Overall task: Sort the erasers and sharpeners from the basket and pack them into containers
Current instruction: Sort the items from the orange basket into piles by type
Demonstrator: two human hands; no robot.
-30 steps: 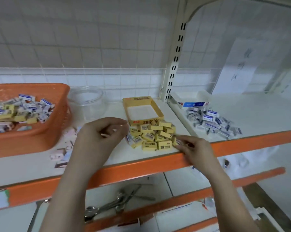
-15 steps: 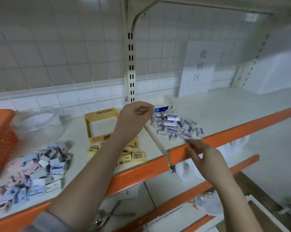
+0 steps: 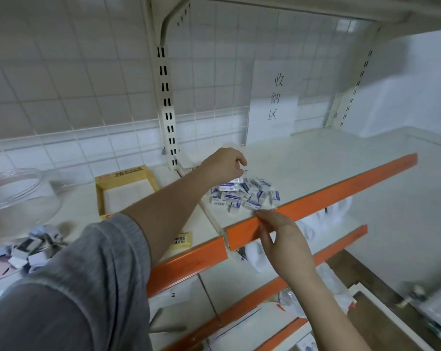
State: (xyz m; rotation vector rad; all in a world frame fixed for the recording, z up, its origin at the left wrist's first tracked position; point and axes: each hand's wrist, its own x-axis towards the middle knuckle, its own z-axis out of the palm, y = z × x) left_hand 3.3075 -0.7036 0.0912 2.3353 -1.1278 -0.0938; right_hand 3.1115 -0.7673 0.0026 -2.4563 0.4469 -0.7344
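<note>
A pile of blue-and-white erasers [image 3: 244, 196] lies on the right shelf board near its orange front edge [image 3: 328, 193]. My left hand [image 3: 224, 162] hovers just above the back of that pile, fingers curled, with a small eraser peeking out under the fingertips. My right hand [image 3: 282, 239] has straight fingers, their tips touching the orange edge right in front of the pile. An open yellow 2B box [image 3: 125, 188] stands empty on the left board. A yellow eraser [image 3: 182, 240] shows below my left forearm, which hides the others.
A clear plastic jar [image 3: 19, 196] stands at the far left, blurred. In front of it lies a heap of mixed small boxed items [image 3: 29, 249]. A paper sign [image 3: 275, 100] leans on the wire back wall. Lower shelves [image 3: 252, 323] carry bags and boxes.
The view has swung right, so the orange basket is out of sight. My left hand went from the yellow erasers over to the blue-and-white pile. My right hand slid right along the shelf edge.
</note>
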